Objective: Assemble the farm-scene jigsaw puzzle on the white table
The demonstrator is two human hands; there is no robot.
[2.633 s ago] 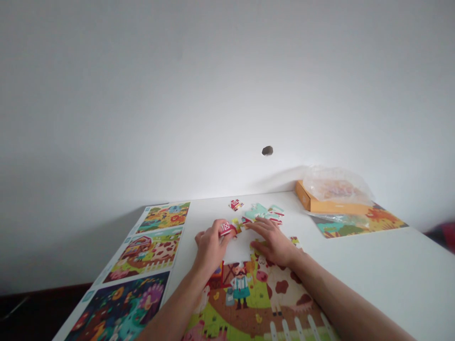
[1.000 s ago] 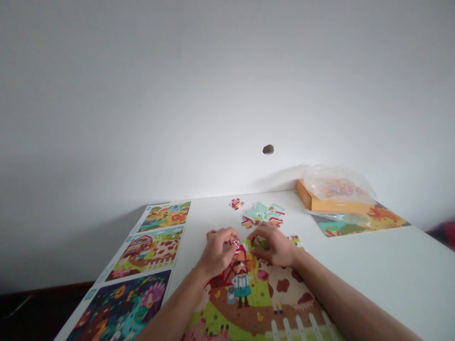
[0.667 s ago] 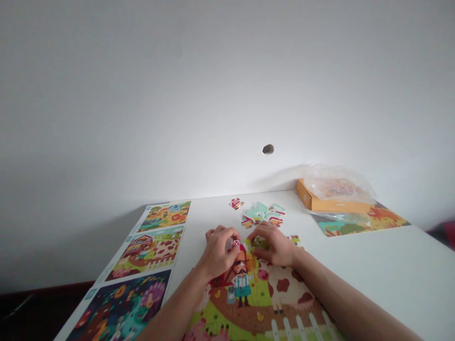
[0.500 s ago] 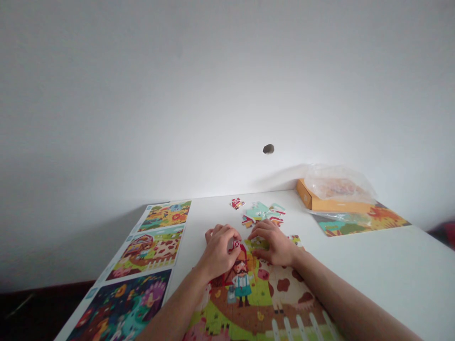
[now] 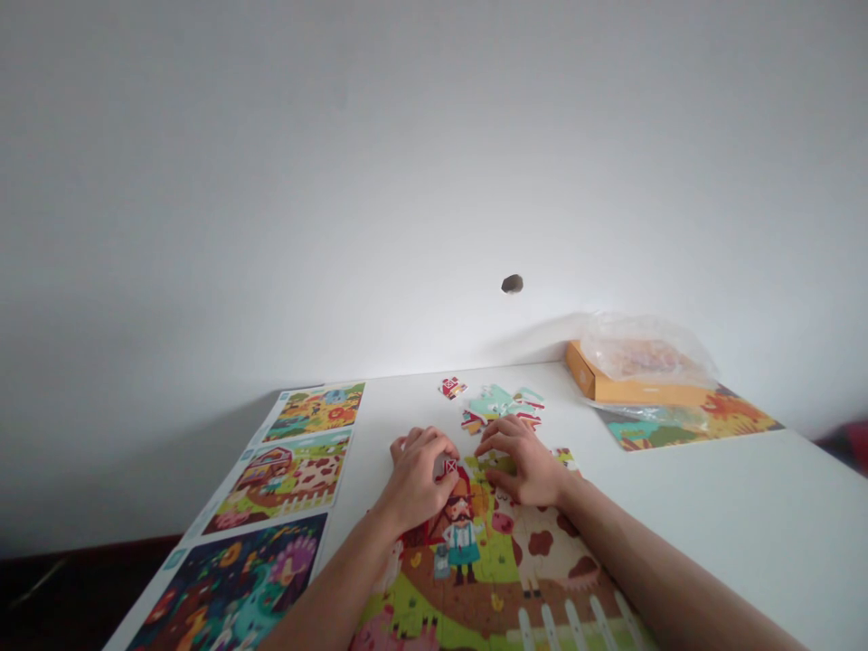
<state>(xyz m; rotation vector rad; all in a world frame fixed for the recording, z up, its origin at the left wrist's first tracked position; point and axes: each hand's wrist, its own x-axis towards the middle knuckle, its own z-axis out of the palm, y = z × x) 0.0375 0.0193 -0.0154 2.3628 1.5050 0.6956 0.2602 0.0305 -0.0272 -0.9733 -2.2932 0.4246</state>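
Observation:
A partly assembled farm jigsaw puzzle (image 5: 498,570) lies on the table, showing a farmer, a cow, a pig and a white fence. At its upper left, my left hand (image 5: 421,475) has curled fingers, thumb and forefinger on either side of a red barn puzzle piece (image 5: 451,467). Across from it my right hand (image 5: 523,464) is bent over the top edge, its thumb and forefinger around a green puzzle piece (image 5: 483,462). My fingers hide part of that edge. Loose puzzle pieces (image 5: 498,400) lie in a heap just beyond my right hand.
Another loose barn piece (image 5: 451,388) lies near the wall. Picture sheets (image 5: 278,479) line the table's left side. At the back right, a yellow box (image 5: 610,387) with a clear plastic bag (image 5: 644,348) on it rests on another picture board (image 5: 732,420). The wall has a hole (image 5: 512,284).
My right hand has shifted very slightly at the puzzle's top edge, and more of the cow's head shows below its thumb. My left hand is nearly still.

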